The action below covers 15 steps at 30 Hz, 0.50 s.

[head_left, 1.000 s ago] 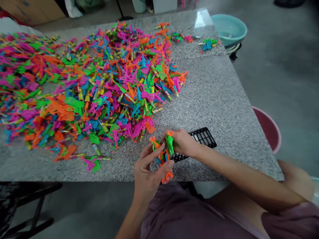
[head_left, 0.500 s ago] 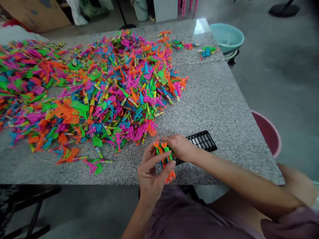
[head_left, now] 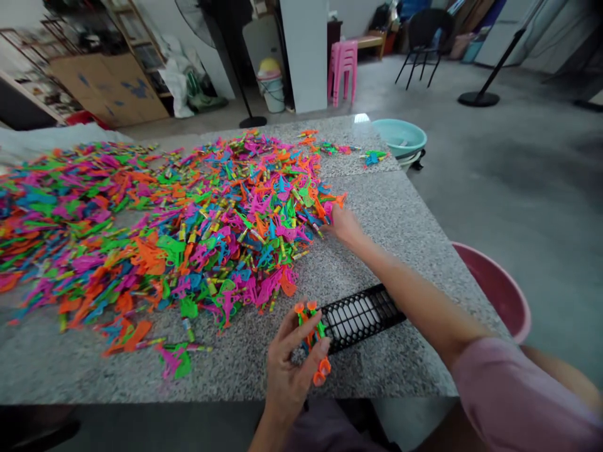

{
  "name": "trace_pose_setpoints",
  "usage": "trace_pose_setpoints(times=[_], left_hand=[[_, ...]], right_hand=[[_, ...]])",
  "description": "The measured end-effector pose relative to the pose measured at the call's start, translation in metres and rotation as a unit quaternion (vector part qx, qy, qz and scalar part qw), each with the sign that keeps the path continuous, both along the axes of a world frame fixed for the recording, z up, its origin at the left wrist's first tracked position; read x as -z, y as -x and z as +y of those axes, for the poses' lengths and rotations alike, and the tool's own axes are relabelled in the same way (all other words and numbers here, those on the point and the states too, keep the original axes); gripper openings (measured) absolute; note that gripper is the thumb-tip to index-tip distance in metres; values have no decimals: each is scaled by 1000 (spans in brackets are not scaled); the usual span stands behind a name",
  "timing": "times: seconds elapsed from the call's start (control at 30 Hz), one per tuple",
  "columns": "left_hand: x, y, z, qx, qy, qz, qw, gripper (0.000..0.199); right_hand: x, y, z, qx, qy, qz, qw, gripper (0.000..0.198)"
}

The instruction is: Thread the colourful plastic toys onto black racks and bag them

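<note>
My left hand (head_left: 293, 361) is closed around a small bunch of suction-cup toy pieces (head_left: 315, 342). They are orange, green and blue, and their orange cups stick out at both ends. My right hand (head_left: 345, 225) reaches out to the right edge of a big heap of bright plastic toys (head_left: 226, 220). Its fingertips are closed at a pink plastic toy piece (head_left: 328, 210), slightly blurred and partly hidden. Beside my left hand lies a long black lattice tray (head_left: 358, 317), its far end covered by my right forearm.
The speckled granite table (head_left: 386, 207) ends at a front edge near my lap. A few loose toys (head_left: 174, 359) lie near that edge. A red basin (head_left: 492, 289) and a light-blue basin (head_left: 400, 135) stand off the right side. Pink stools (head_left: 343, 72) are at the back.
My right hand has left the bunch in my left hand and moved forward to the heap's right edge. The left hand keeps its hold. The view has tilted up.
</note>
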<state>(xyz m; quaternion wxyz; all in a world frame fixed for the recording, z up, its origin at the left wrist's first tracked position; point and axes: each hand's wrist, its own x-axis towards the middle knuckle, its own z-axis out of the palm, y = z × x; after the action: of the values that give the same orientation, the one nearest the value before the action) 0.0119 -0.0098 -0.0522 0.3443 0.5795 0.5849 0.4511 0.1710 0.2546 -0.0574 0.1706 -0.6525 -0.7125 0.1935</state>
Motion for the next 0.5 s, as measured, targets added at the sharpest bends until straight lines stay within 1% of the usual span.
trace_pose_setpoints(times=[0.03, 0.07, 0.13, 0.17, 0.23, 0.33, 0.43, 0.5], left_hand=[[0, 0, 1, -1, -6, 10, 1000, 33], [0, 1, 2, 1, -12, 24, 1000, 34], [-4, 1, 4, 11, -20, 54, 998, 36], [-7, 2, 5, 17, -19, 65, 998, 37], [-12, 2, 7, 25, -7, 70, 997, 37], [-17, 2, 7, 25, 32, 40, 998, 40], [-18, 1, 6, 28, 70, 16, 997, 44], [-19, 0, 5, 31, 80, 9, 996, 46]], right_hand=[[3, -1, 8, -6, 30, 1, 1000, 40], [7, -4, 11, -17, 55, 9, 998, 31], [16, -18, 3, -41, 97, 26, 994, 15], [20, -27, -8, -48, 114, 35, 992, 13], [26, -48, -40, -54, 139, 77, 986, 16], [30, -68, -105, -67, 157, 202, 964, 20], [32, -65, -174, -131, 173, 306, 927, 15], [38, -54, -210, -156, 161, 328, 918, 11]])
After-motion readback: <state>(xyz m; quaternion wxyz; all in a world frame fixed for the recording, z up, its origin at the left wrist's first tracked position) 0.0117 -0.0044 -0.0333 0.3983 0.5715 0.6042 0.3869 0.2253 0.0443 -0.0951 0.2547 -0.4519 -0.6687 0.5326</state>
